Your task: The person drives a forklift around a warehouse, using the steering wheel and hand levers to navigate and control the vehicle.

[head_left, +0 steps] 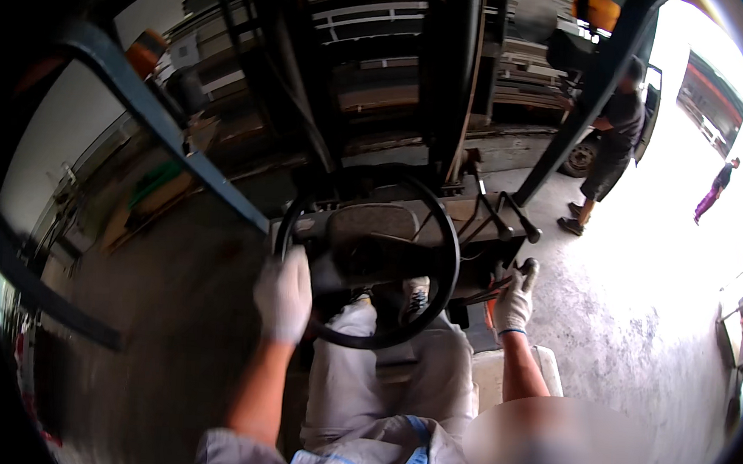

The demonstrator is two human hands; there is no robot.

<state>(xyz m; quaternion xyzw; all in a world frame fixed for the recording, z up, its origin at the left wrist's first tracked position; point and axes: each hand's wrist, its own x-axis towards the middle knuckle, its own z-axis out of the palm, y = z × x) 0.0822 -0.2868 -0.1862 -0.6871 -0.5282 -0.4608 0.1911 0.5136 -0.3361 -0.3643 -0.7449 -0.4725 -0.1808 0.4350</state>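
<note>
I sit at the controls of a forklift. My left hand [284, 299], in a white work glove, is closed around the left side of the black steering wheel [373, 343]; motion smears it a little. To the right of the wheel, my right hand [514, 304], gloved too, grips a dark-knobbed control lever [529, 266]. Two more levers with black knobs, a nearer lever [534, 235] and a neighbouring lever [504, 232], stand just ahead of it. Below the wheel, my shoes [417, 299] rest near the floor of the cab.
The dark mast [453, 75] rises ahead, before stacked long boards [363, 87]. Blue-grey posts, a left post [169, 139] and a right post [578, 117], frame the cab. A person in dark clothes [620, 132] stands right, by a vehicle wheel [578, 158]. Another person [716, 192] is farther off.
</note>
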